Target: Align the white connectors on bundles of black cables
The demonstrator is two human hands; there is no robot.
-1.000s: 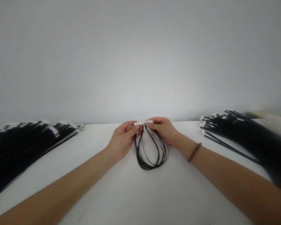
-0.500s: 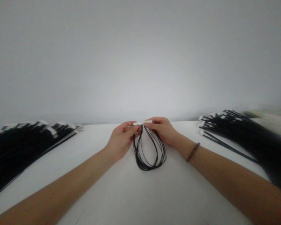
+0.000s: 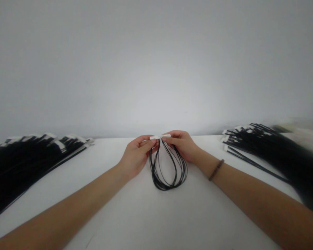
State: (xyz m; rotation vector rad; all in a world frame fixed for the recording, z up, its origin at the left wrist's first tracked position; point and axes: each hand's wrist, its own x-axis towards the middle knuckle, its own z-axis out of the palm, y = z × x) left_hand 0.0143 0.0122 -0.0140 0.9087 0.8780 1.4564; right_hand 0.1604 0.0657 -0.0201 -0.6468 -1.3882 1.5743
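A bundle of thin black wires (image 3: 168,169) is bent into a loop that lies on the white table (image 3: 156,215). Its two white connector ends (image 3: 160,137) meet at the top of the loop. My left hand (image 3: 137,154) pinches the left connector end between thumb and fingers. The right connector end is pinched by my right hand (image 3: 181,144), which wears a dark bead bracelet (image 3: 216,169) at the wrist. Both hands rest low over the table, close to the far edge by the wall.
A large pile of black wire harnesses with white connectors (image 3: 23,159) spreads across the table's left side. A similar pile (image 3: 271,149) fans out on the right. A plain grey wall (image 3: 156,69) rises right behind the table.
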